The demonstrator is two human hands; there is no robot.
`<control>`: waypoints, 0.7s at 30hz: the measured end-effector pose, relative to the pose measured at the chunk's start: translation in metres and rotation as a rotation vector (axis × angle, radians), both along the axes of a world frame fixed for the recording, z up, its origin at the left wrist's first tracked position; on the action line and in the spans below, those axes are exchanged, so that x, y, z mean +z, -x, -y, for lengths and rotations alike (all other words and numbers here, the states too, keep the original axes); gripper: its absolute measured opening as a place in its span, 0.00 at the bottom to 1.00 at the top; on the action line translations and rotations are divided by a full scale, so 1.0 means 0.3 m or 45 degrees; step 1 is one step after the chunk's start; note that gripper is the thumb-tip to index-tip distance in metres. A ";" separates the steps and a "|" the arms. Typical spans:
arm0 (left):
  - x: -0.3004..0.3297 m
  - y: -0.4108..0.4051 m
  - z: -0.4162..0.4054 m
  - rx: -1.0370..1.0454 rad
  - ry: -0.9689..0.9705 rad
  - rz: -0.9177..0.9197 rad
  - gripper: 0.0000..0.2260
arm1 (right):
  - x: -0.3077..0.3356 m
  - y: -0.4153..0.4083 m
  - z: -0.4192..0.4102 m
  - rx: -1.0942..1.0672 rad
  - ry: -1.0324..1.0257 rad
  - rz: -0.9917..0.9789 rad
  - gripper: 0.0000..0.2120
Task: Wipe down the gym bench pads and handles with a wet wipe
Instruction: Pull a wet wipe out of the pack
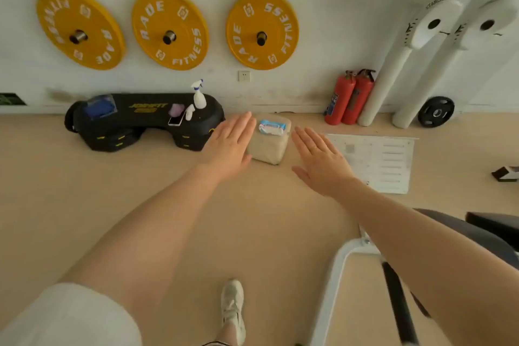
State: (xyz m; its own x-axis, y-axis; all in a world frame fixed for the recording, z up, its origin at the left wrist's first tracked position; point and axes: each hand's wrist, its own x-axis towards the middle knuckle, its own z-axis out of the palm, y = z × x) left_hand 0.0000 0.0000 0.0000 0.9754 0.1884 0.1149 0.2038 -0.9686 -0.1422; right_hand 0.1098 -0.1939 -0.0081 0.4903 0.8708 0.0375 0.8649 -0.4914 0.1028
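Observation:
A blue-and-white pack of wet wipes (271,127) lies on top of a beige block (269,149) on the floor near the wall. My left hand (229,141) is stretched out flat just left of the block, fingers straight, holding nothing. My right hand (320,159) is stretched out flat to the right of the block, fingers straight and empty, with a ring on one finger. The gym bench's dark pad (477,230) and white frame (341,261) show at the lower right, under my right forearm.
A black step platform (140,121) by the wall carries a white spray bottle (198,94), a phone (176,120) and a blue item. Two red fire extinguishers (346,98), white posts and a black plate stand at right. A white sheet (379,160) lies on the floor. My shoe (232,306) is below.

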 end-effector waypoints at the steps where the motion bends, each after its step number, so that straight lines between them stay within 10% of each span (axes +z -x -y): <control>1: -0.007 -0.044 -0.065 0.021 0.030 -0.021 0.32 | -0.007 -0.042 -0.060 -0.042 0.014 -0.024 0.32; 21: -0.252 -1.099 -0.843 -0.031 0.295 -0.227 0.31 | -0.253 -1.102 -0.834 -0.289 0.189 -0.460 0.31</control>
State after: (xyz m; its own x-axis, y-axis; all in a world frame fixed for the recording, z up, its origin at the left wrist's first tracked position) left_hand 0.3297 0.2528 -0.0755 0.9809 0.1656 -0.1021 0.1714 -0.9838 0.0515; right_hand 0.4403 0.0563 -0.0839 0.6281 0.7228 -0.2880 0.7303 -0.6754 -0.1023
